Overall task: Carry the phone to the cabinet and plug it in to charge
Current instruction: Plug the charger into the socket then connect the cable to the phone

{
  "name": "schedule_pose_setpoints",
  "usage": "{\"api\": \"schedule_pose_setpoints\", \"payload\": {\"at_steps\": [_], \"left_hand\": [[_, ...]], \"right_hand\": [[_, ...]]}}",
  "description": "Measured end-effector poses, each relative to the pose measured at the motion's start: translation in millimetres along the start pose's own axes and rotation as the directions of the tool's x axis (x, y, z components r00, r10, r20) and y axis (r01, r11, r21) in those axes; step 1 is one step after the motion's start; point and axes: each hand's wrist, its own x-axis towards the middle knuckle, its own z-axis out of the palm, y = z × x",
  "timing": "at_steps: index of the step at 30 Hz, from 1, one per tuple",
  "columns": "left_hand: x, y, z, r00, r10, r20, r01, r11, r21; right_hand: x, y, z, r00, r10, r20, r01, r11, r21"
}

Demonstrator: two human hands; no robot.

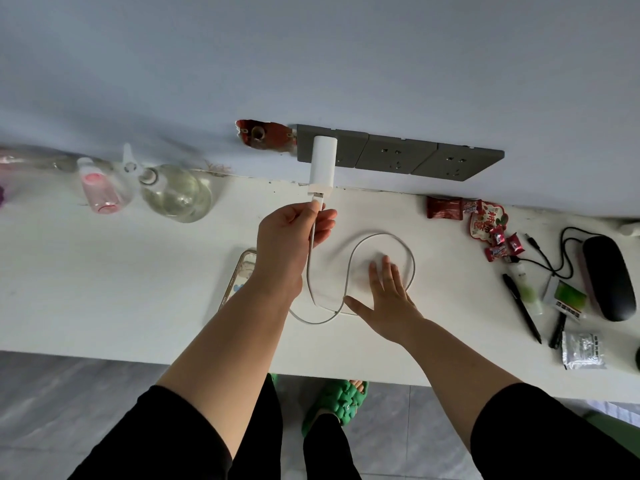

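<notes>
Your left hand [294, 230] pinched the cable [349, 268] at the charger [323, 164]; the phone [239, 275] lay lengthwise beneath that wrist, your right hand [388, 299] flat, farther off.

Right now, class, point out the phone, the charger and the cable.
phone [242, 271], head view, visible strip of its patterned case.
charger [323, 164], head view, middle of its white body.
cable [381, 235], head view, top of its loop.

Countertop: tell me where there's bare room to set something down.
Widest free patch: the countertop between the glass bottle and the phone, down to the front edge. A smaller patch lies between the cable loop and the candy wrappers. The right end around the black case is crowded.
</notes>
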Motion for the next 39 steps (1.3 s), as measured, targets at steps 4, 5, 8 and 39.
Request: {"api": "schedule_pose_setpoints", "payload": {"at_steps": [4,5,8,39], "left_hand": [[0.0,1.9,2.4,1.000,-0.018,0.005,0.018,1.000,-0.008],[0.1,2.5,2.9,1.000,-0.020,0.002,0.020,1.000,-0.007],[0.9,4.9,4.0,1.000,-0.020,-0.003,0.020,1.000,0.012],[39.4,-79.3,-76.8,0.983,0.115,-0.141,0.042,0.610,0.792]], "right_hand": [[0.1,-0.7,-0.3,1.000,0.003,0.012,-0.003,1.000,-0.010],[0.1,-1.0,-0.3,1.000,0.004,0.013,-0.004,1.000,-0.011],[0.0,-1.5,-0.2,1.000,0.004,0.011,-0.004,1.000,-0.016],[3.9,-1.7,3.1,1.000,0.017,-0.003,-0.017,0.998,-0.060]]}}
